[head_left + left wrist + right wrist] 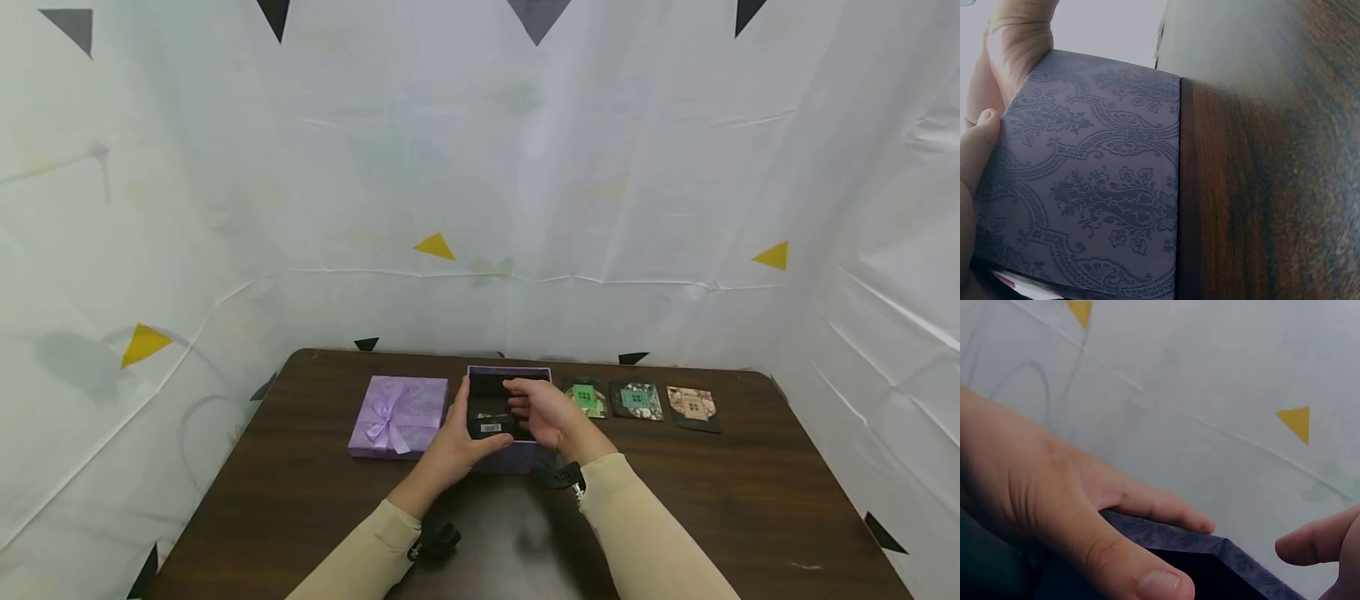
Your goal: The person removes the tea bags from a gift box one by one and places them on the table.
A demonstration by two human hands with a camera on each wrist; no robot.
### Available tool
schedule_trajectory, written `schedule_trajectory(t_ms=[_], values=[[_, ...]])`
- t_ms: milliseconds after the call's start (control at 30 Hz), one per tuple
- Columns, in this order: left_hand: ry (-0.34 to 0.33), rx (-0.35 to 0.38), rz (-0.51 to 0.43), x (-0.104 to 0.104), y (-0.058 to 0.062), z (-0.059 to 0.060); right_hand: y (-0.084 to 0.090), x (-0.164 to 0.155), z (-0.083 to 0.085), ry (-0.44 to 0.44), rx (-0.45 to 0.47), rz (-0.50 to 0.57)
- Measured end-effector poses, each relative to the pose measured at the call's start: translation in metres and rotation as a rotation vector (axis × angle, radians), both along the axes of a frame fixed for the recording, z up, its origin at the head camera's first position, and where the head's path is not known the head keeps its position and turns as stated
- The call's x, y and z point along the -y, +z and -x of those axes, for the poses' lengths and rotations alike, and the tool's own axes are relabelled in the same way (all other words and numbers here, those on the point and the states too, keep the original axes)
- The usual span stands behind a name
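Observation:
An open purple box [517, 457] with a dark inside stands at the middle of the brown table [300, 467]. A dark item with a white barcode label [491, 427] lies in it. My left hand [459, 440] grips the box's left wall, thumb across the near rim. In the left wrist view the box's patterned wall [1097, 187] fills the frame, with my thumb [979, 140] at its edge. My right hand [538, 410] hovers over the box with its fingers loosely curled above the inside. In the right wrist view a right fingertip [1316, 542] shows bare beside the box's rim [1222, 550].
The box's purple lid [397, 415] with a ribbon bow lies to the left of the box. Three small patterned cards [636, 401] lie in a row to the right. White sheeting with coloured triangles encloses the table on three sides.

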State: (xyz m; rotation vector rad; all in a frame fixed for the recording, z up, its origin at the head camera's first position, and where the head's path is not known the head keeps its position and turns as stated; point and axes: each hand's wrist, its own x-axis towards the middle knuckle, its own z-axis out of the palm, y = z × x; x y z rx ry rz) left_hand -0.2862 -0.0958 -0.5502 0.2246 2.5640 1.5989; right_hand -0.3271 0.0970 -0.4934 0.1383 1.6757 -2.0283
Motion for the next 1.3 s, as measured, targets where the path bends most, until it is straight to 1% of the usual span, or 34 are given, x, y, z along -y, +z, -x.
schedule_trajectory(t_ms=[233,500,700,867,1000,1100,1300], values=[[-0.002,0.006,-0.009,-0.0002,-0.0006,0.0007,-0.0006,0.0035,0.001,0.023,0.003,-0.06],[-0.006,0.002,-0.021,0.0001,-0.0019,0.0019,-0.0006,0.0047,0.0017,0.025,-0.058,-0.103],[-0.009,0.0,-0.016,-0.0001,-0.0024,0.0015,0.0004,0.0049,0.0011,0.033,-0.066,-0.143],[-0.002,-0.008,-0.004,-0.0004,-0.0018,0.0017,0.002,0.0058,-0.0005,0.1,-0.069,-0.207],[-0.002,-0.005,-0.003,-0.0004,-0.0019,0.0012,0.0018,0.0051,-0.0005,0.15,-0.063,-0.21],[-0.003,0.006,-0.007,-0.0006,-0.0019,-0.0001,0.0009,0.0045,-0.0005,0.162,-0.058,-0.198],[-0.011,0.007,-0.012,-0.0003,-0.0011,-0.0005,0.0021,0.0052,-0.0001,0.212,-0.061,-0.239]])
